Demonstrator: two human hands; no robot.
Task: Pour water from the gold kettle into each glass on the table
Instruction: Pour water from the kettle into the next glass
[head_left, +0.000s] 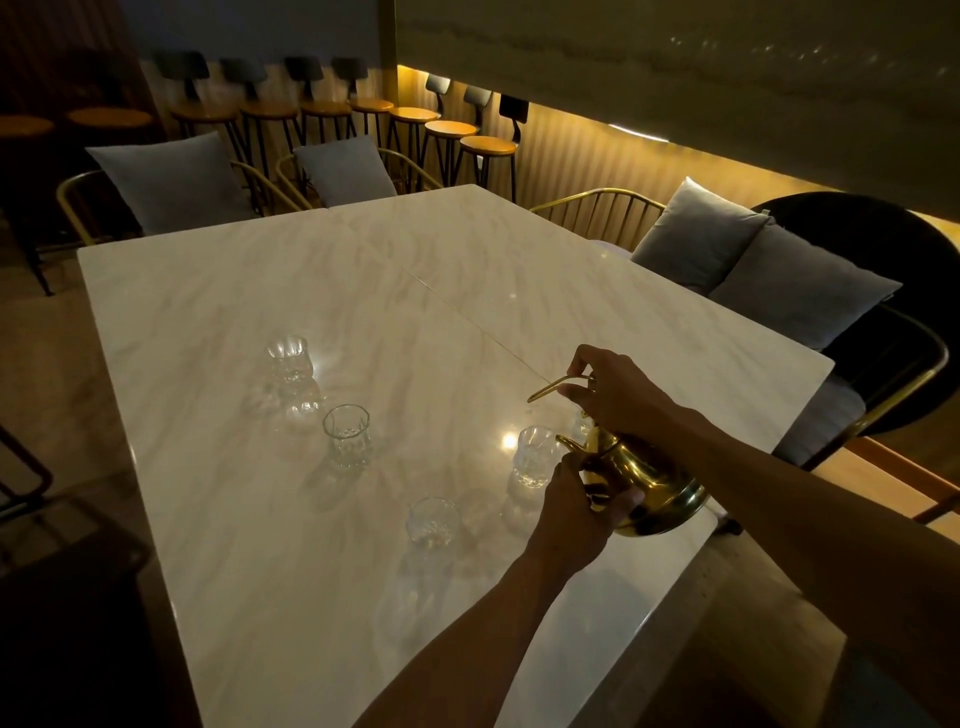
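The gold kettle (652, 493) is tilted above the white marble table (322, 291), near its right edge. My right hand (618, 389) grips the kettle's thin gold handle from above. My left hand (576, 504) is pressed against the kettle's body from the front-left. Its spout points left at a clear cut glass (532, 457) right beside it. Three more clear glasses stand apart: a near one (432, 522), a middle one (347, 435) and a far one (289, 358). Part of another glass (583, 423) shows behind the kettle, under my right hand.
Gold wire chairs with grey cushions (174, 179) stand along the far side, and more cushions (748, 265) lie on seats at the right. A row of wooden bar stools (447, 127) lines the lit back wall. A dark chair frame (21, 473) is at the left.
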